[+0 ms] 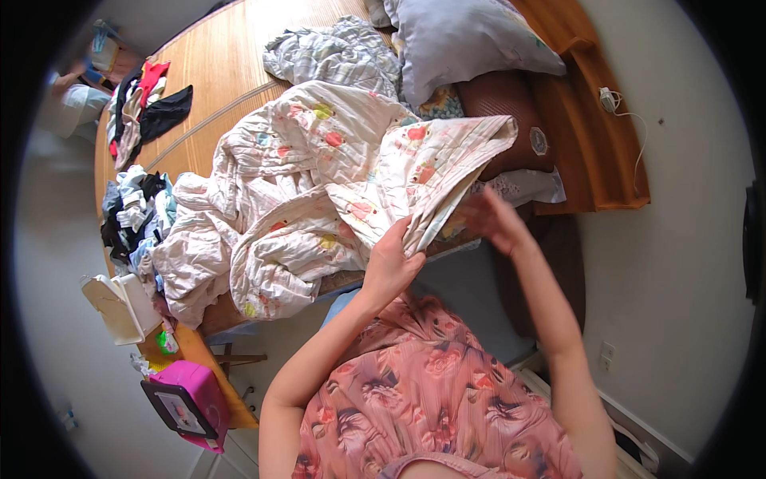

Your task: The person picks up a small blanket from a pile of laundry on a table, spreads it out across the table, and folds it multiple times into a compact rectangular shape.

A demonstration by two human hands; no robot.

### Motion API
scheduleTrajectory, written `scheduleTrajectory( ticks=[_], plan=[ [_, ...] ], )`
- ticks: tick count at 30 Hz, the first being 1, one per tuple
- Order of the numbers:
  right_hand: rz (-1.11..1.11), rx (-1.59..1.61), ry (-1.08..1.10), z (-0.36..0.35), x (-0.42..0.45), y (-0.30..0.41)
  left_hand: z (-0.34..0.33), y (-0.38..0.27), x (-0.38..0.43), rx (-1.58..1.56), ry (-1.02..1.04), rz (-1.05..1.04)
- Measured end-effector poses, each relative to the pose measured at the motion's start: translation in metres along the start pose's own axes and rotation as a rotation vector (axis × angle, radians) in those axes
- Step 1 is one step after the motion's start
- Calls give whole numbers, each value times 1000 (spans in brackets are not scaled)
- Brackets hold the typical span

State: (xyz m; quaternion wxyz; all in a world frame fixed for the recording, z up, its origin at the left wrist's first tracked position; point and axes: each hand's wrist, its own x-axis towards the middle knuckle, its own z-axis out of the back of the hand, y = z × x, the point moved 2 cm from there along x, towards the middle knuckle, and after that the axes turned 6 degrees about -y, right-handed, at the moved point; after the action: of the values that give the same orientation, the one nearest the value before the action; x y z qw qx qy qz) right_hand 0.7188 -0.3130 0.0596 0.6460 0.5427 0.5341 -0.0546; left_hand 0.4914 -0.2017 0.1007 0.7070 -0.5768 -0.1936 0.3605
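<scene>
A white quilt (353, 155) with red and yellow printed figures lies crumpled across the bed. My left hand (395, 260) grips its near edge, where several layers come together. From there a raised fold of the quilt reaches up and right toward the pillows. My right hand (494, 221), a little blurred, is just right of that fold, fingers apart and holding nothing that I can see. Whether its fingertips touch the cloth I cannot tell.
A grey pillow (467, 48) and a brown cushion (508, 114) lie by the wooden headboard (580, 120). A plaid cloth (335, 57) is bunched behind the quilt. Clothes (134, 209) are heaped at the left. A pink box (191, 389) stands lower left.
</scene>
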Motion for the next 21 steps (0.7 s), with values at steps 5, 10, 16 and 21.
scheduleTrajectory(
  ticks=[5, 10, 16, 21],
  plan=[
    [123, 78, 44, -45, -75, -56, -40, 0, -18, 47, 480, -125],
    [451, -340, -292, -22, -79, -81, -31, -9, 17, 125, 814, -147],
    [458, -751, -309, -68, -112, -74, -70, 29, 82, 259, 275, -278],
    [567, -794, -242, -73, -114, -90, -86, 62, 87, 580, 367, -189]
  ],
)
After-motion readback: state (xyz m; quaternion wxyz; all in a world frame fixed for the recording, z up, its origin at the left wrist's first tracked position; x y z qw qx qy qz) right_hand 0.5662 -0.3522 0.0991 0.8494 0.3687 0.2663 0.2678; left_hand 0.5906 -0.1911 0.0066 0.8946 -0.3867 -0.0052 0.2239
